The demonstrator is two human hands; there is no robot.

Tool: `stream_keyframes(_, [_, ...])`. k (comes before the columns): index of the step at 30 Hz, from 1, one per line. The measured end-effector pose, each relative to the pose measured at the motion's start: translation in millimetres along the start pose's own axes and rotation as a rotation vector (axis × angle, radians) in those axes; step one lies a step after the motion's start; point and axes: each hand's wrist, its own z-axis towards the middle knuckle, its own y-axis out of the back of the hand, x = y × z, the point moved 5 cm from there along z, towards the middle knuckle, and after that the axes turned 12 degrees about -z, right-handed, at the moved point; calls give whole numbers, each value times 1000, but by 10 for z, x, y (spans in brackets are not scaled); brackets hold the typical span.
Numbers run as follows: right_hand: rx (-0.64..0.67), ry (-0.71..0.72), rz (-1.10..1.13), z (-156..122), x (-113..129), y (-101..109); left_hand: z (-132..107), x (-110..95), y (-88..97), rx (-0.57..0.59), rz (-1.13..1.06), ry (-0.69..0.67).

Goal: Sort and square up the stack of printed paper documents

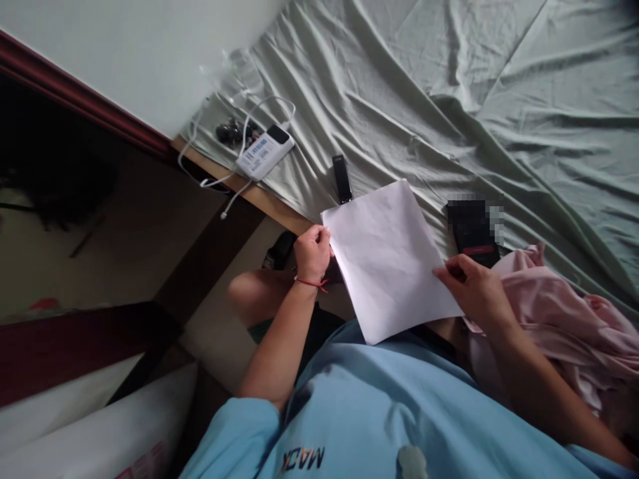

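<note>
Lightly pinched at two sides: paper (389,259), white and thin, nearly flat with faint creases, held over the lap at the bed's edge. Upper-left corner closed in the left hand (313,253); right edge gripped by the right hand (474,289), thumb on top. Probably feather-light and floppy (quick to crease), best taken by the edges. Behind, rumpled pale-green sheet (449,100); nearby, dark phone (472,229), boxy power bank (264,153), soft pink cloth (549,319).

Sheet of paper (387,259): over the bed (399,86) edge, left hand (312,251) at its left corner, right hand (472,286) at its right edge. Behind it, slim device (342,178); farther left, power bank (264,153). Right of it, phone (474,229), then garment (559,319).
</note>
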Motion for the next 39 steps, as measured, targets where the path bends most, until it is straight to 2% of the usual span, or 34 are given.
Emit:
stream_keyframes(3, [2,25,-27,-69,-38,17,-10,-50,-15,53,49,9])
stream_keyframes(9, [-112,105,4,-176,-118,30,-13,-155,-75,159,107,7])
stream_keyframes(16, [-165,-4,86,-218,-139,50,7,-93,-115,146,48,9])
stream_keyframes(21, [-190,97,44,-202,-32,136,15,-63,-119,148,58,15])
stream_keyframes(23, [-167,121,93,-210,9,192,14,-65,-115,146,62,13])
stream_keyframes(25, [-71,120,237,-232,49,244,11,-77,-110,150,65,16])
stream_keyframes(28, [177,119,528,-305,186,315,4,-119,-103,169,92,23])
stream_keyframes(34, [551,179,892,-474,814,473,-5,-176,-89,175,45,93])
stream_keyframes(36, [633,267,952,-510,1071,482,-2,-182,-84,168,65,84])
stream_keyframes(39, [758,494,938,-571,1411,430,6,-146,-96,183,44,104])
